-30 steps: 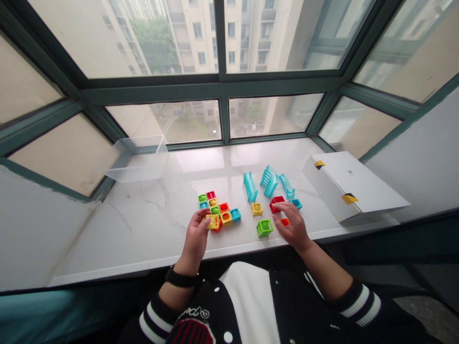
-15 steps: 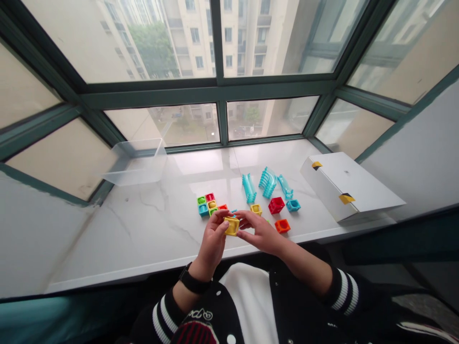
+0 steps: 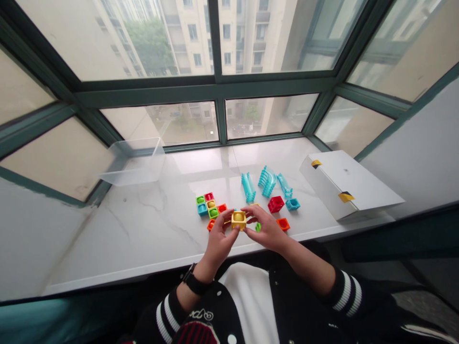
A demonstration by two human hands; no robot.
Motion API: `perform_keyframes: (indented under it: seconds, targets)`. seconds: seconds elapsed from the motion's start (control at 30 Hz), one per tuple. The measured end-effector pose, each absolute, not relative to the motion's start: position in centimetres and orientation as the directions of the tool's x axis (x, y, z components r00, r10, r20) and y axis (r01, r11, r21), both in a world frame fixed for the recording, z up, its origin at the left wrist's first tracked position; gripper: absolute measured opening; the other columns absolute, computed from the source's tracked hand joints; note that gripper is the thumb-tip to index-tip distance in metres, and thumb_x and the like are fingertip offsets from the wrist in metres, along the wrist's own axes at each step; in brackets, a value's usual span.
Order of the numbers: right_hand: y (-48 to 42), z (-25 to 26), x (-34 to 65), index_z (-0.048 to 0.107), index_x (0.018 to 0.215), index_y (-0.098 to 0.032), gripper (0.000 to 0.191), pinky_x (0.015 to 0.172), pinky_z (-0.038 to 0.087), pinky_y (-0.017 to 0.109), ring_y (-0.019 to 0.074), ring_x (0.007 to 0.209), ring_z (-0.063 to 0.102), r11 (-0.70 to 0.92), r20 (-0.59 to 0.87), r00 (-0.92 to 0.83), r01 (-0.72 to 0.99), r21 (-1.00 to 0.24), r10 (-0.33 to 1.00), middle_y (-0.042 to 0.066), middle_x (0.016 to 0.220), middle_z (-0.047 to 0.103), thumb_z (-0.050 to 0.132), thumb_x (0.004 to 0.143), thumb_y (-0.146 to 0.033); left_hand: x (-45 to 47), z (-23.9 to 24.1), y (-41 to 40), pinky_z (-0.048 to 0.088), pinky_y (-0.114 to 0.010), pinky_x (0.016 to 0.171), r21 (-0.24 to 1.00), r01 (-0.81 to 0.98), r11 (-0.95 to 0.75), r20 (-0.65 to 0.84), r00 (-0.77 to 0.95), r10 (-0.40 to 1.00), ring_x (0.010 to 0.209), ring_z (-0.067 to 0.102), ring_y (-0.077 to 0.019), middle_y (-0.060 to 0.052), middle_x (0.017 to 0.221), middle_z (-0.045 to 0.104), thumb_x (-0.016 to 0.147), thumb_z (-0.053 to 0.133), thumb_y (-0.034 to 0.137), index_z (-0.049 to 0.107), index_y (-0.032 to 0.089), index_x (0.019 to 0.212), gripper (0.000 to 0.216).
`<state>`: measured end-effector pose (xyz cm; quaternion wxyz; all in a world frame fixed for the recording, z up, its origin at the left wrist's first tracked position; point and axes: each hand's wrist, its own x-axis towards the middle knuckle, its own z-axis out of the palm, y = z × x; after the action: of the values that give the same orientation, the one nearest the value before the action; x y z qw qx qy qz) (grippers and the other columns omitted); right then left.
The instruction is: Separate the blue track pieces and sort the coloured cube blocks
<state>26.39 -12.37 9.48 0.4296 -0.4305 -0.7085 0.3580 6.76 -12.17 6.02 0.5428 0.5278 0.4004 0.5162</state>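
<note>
A yellow cube block point(image 3: 238, 220) with a rounded hollow in its face is held up between my two hands. My left hand point(image 3: 219, 241) grips its left side, thumb at the lower edge. From the right, the fingers of my right hand point(image 3: 266, 230) close on the same block. Just beyond my left hand lies a joined cluster of coloured cube blocks point(image 3: 207, 206), partly hidden by the fingers. A green block point(image 3: 258, 227) shows in part under my right hand. To its right sit an orange block point(image 3: 283, 224), a red block point(image 3: 276, 204) and a blue block point(image 3: 293, 204).
Clear blue track pieces point(image 3: 267, 181) lie behind the blocks on the white marble sill point(image 3: 150, 239). At the back left stands a clear plastic bin point(image 3: 139, 179). A white box point(image 3: 355, 186) with yellow-black tabs is at the right. Windows point(image 3: 272, 119) border the sill.
The yellow block has moved slightly right and up and turned, so its hollow now faces me. My right fingers have come round onto it. More of the coloured cluster shows beside my left hand.
</note>
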Motion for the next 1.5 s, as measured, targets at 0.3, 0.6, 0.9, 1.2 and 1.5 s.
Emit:
perform_keyframes:
  seconds: [0.3,0.6,0.9,1.2,1.5]
  targets:
    - [-12.7,8.6,27.0,0.052,0.149,-0.033,0.059,0.096,0.066,0.043,0.0276,0.132,0.06,0.454,0.317,-0.371,0.379,-0.806,0.873,0.011,0.148,0.054,0.07,0.093,-0.024,7.1,5.0,-11.9,0.059,-0.04,0.096,0.976,-0.205,0.078,-0.046,0.154,0.987,0.107,0.071,-0.0235,-0.009,0.121,0.071,0.087,0.082,0.041,0.062,0.024,0.132,0.052]
    - [-12.6,8.3,27.2,0.055,0.143,-0.03,0.049,0.092,0.065,0.043,0.0268,0.123,0.063,0.4,0.293,-0.308,0.379,-0.835,0.905,0.012,0.142,0.057,0.068,0.096,-0.029,7.6,5.5,-12.3,0.059,-0.038,0.089,0.953,-0.254,0.166,-0.12,0.188,0.975,0.105,0.069,-0.0227,-0.009,0.12,0.072,0.089,0.079,0.045,0.063,0.024,0.136,0.053]
    - [-11.7,7.1,28.8,0.059,0.139,-0.027,0.046,0.102,0.062,0.043,0.0238,0.122,0.069,0.162,0.11,-0.29,0.161,-0.974,0.951,0.011,0.141,0.061,0.069,0.098,-0.043,7.6,4.4,-11.9,0.057,-0.046,0.104,0.967,-0.219,0.133,-0.086,0.213,0.973,0.115,0.069,-0.0248,-0.011,0.133,0.066,0.087,0.084,0.039,0.058,0.027,0.144,0.064]
    - [-8.9,10.2,32.8,0.066,0.138,-0.027,0.051,0.111,0.057,0.052,0.0273,0.12,0.071,0.198,0.048,-0.427,0.314,-0.929,0.903,0.01,0.133,0.069,0.078,0.091,-0.041,9.2,5.1,-10.6,0.056,-0.046,0.103,0.973,-0.013,-0.229,0.225,0.259,0.939,0.128,0.063,-0.0279,-0.012,0.137,0.065,0.091,0.078,0.029,0.053,0.031,0.151,0.065]
    - [-6.6,11.9,36.5,0.068,0.126,-0.026,0.04,0.103,0.062,0.049,0.028,0.113,0.073,0.287,0.218,-0.186,0.608,-0.741,0.958,0.009,0.124,0.073,0.075,0.087,-0.032,12.1,2.8,-6.0,0.048,-0.052,0.112,0.944,0.115,-0.309,0.275,0.24,0.931,0.134,0.059,-0.0299,-0.014,0.143,0.06,0.091,0.075,0.027,0.053,0.026,0.144,0.058]
